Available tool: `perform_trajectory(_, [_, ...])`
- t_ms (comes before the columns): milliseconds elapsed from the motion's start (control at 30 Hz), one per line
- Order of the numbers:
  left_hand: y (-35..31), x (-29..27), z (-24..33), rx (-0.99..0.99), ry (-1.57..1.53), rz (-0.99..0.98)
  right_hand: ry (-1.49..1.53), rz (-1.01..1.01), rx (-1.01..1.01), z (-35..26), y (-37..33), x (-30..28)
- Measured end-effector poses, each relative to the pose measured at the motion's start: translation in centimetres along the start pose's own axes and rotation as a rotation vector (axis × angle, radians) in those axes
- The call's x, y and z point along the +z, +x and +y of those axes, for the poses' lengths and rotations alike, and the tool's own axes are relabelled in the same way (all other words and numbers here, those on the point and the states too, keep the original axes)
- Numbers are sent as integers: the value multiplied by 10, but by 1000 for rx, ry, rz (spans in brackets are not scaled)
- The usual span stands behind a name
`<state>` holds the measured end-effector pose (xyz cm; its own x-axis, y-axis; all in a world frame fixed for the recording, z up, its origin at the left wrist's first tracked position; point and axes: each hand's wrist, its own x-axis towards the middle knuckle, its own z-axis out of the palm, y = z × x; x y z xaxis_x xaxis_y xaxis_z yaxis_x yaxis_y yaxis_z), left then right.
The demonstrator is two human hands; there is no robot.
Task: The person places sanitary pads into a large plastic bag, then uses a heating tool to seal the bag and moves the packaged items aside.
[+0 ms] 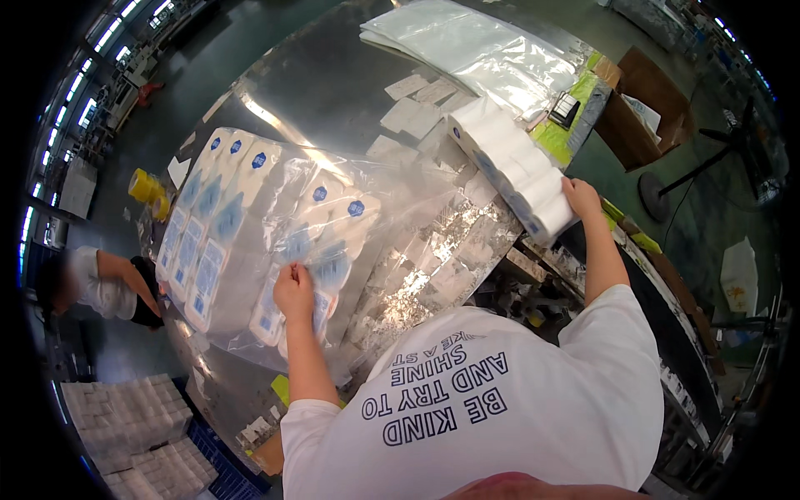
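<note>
"Quick: main thing, hands?"

"Clear, thin plastic bag [271, 221], lying on the grey metal worktop [317, 92]. Left hand [296, 292] is pinching its film, fingertips together. Right hand [581, 200] is gripping the near end of a long, white, blue-marked pack of rolls [517, 162], right of the bag."

"Risks?"

"Film's wrinkling; a hard pull could be tearing it, I'd judge. Right hand's holding one end only, so that pack could be swinging or slipping off the worktop's edge."

"Containers?"

"Bag's holding white-and-blue wrapped packs [218, 221], three left, two right, film sagging between. Further out, an open brown cardboard box [625, 137] is holding something white, sheet-like [643, 117]. Lower left, a blue plastic crate [221, 462]; white bundles [142, 417] are sitting in or against it, can't tell."
</note>
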<state>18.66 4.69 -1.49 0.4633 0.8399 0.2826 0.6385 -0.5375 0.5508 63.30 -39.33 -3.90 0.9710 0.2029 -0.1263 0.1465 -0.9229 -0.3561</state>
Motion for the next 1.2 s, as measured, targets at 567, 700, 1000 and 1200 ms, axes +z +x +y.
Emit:
perform_trajectory(567, [-2, 3, -3, -1, -62, -4, 774, -802, 339, -58, -171, 57])
perform_trajectory(700, [-3, 0, 3, -16, -58, -11, 1117, -838, 295, -65, -191, 48])
perform_trajectory(1000, [-8, -5, 2, 32, -36, -43, 1691, -769, 246, -77, -181, 95])
perform_trajectory(1200, [-17, -16, 6, -64, -165, -145, 1959, -984, 219, -60, -176, 46])
